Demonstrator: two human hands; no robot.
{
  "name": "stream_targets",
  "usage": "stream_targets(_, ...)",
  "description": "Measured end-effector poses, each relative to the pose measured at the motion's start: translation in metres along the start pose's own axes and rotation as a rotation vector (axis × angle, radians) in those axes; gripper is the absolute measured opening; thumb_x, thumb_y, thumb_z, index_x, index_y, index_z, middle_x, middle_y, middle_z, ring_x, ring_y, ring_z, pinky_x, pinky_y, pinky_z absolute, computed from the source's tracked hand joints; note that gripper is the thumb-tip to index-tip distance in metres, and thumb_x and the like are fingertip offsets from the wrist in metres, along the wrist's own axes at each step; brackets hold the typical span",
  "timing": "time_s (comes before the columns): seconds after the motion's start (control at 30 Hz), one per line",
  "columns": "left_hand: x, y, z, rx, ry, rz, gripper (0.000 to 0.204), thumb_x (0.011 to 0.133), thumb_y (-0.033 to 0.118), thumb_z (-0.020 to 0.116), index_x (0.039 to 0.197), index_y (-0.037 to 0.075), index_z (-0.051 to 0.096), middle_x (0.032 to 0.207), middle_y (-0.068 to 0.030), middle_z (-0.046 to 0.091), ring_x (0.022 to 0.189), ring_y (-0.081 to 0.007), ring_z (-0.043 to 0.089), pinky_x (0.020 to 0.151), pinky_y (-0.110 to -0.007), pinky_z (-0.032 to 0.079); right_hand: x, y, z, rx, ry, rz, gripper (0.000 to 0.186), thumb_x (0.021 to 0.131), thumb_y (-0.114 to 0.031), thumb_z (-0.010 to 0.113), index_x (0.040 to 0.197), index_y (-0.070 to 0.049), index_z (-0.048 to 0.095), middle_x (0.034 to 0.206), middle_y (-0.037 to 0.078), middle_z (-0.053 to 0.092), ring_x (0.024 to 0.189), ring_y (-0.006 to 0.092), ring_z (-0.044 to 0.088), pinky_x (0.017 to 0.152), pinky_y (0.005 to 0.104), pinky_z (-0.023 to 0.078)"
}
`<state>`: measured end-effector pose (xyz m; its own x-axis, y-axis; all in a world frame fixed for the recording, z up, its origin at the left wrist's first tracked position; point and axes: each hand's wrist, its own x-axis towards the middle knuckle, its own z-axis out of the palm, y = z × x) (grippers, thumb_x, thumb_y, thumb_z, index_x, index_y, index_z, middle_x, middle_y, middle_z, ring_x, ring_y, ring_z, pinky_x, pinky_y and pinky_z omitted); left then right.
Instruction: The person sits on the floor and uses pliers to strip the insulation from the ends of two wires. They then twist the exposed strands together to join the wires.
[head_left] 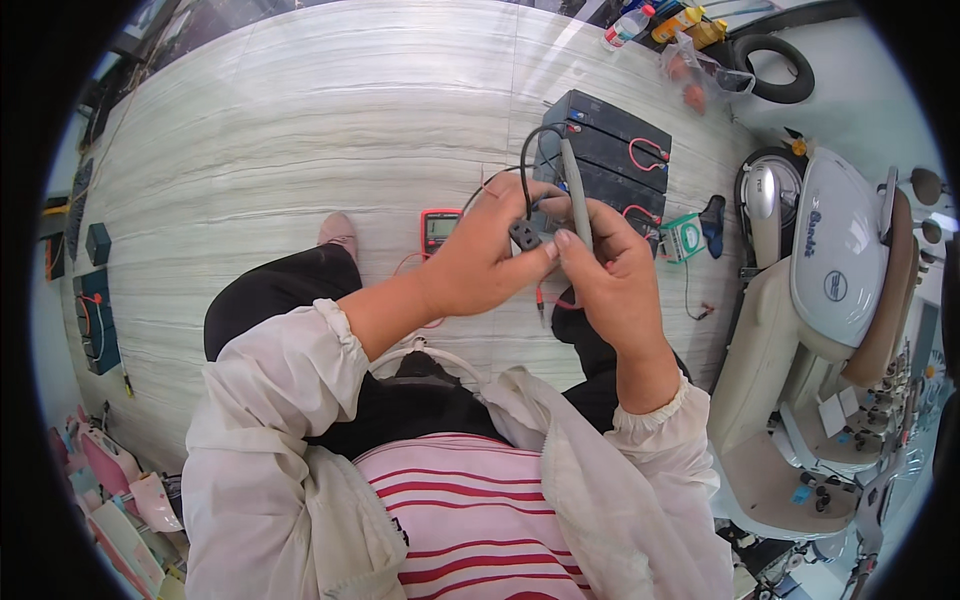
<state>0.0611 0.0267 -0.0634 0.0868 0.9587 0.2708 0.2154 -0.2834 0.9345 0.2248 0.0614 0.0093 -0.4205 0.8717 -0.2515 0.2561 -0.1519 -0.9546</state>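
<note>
My left hand (490,250) is closed around a small black plug connector (524,237) with holes in its face. A black cable (523,170) arches up from beside it toward the batteries. In my right hand (618,285) the thumb and fingers pinch a long, slim grey pen-like tool (574,180), tilted away from me. Both hands meet in front of a block of dark batteries (600,140) joined by red wires. A red multimeter (428,222) lies on the floor left of my hands, partly covered by my left wrist. A red-and-black probe (541,300) shows below the fingers.
A green-and-white box (683,238) sits right of the batteries. Pale scooters (850,250) line the right side. A tire (776,70), a plastic bag (695,72) and several bottles (628,26) are at the far right. Other batteries (97,320) stand at the left.
</note>
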Motion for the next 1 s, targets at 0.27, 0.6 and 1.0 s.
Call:
stream_targets(0.27,0.014,0.021,0.003,-0.105,-0.107,-0.305,0.054,0.095,0.027,0.061,0.134,-0.006,0.044,0.121,-0.0217,0.049,0.111,-0.0402,0.054,0.097,-0.043,0.044,0.004,0.024,-0.017,0.235,-0.046,0.368,0.021,0.103,-0.023,0.051,0.112,-0.005,0.059,0.078,-0.001,0.058,0.050,0.0042,0.047,0.043,0.0207,0.036)
stream_targets(0.6,-0.006,0.011,0.015,-0.766,0.122,-0.723,0.046,0.095,0.013,0.066,0.138,0.001,0.051,0.114,-0.0060,0.062,0.103,-0.0134,0.059,0.093,-0.029,0.047,0.011,0.046,-0.007,0.247,-0.067,0.419,0.021,0.101,-0.022,0.058,0.113,-0.005,0.058,0.074,-0.001,0.054,0.058,0.0045,0.047,0.050,0.0208,0.037)
stream_targets(1.0,-0.016,0.009,0.027,-0.371,0.262,-0.665,0.044,0.091,0.017,0.071,0.132,0.004,0.061,0.123,-0.0112,0.050,0.107,-0.0155,0.055,0.089,-0.029,0.048,0.025,0.044,-0.005,0.242,0.267,0.284,0.029,0.104,-0.031,0.052,0.102,-0.005,0.065,0.075,-0.005,0.046,0.060,0.0021,0.041,0.047,0.0188,0.032)
